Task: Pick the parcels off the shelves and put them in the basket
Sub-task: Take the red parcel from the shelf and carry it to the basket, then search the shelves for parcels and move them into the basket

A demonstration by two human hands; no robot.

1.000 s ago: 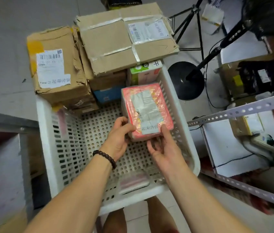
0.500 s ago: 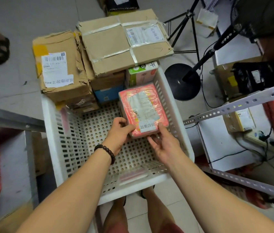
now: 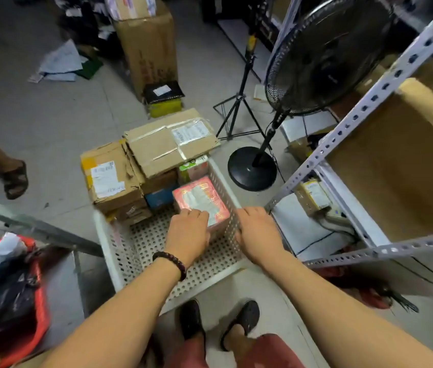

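One white perforated plastic basket [image 3: 119, 251] stands on a grey tiled floor [image 3: 50, 123] at the feet of the person wearing the camera. One red parcel [image 3: 199, 197] lies flat in it, white label up. It sits on the right side of the basket, touching the right wall. Its long axis runs along that wall, pointing away from the person and slightly left.

Two bare hands are in view. The left hand [image 3: 187, 232], with a dark bead bracelet [image 3: 170, 262] at the wrist, lies palm down on the parcel's near end. Its fingers bend over the top. The thumb is hidden, so it is unclear whether the hand grips or only presses. The right hand [image 3: 259, 232] is outside the basket, its loosely bent fingers resting against the right wall and holding nothing.

Two large taped cardboard boxes, the left box [image 3: 106, 176] and the right box [image 3: 167, 144], top a stack of smaller cartons at the basket's far end.

The room is a cluttered storeroom. One black pedestal fan [image 3: 327, 51] and one tripod [image 3: 239, 102] stand to the right. A perforated metal shelf rack [image 3: 369, 94] is nearer the person, on the right. One red basket [image 3: 40, 296] of bags sits at the left. Another person's sandalled foot [image 3: 15, 179] shows at the left edge.
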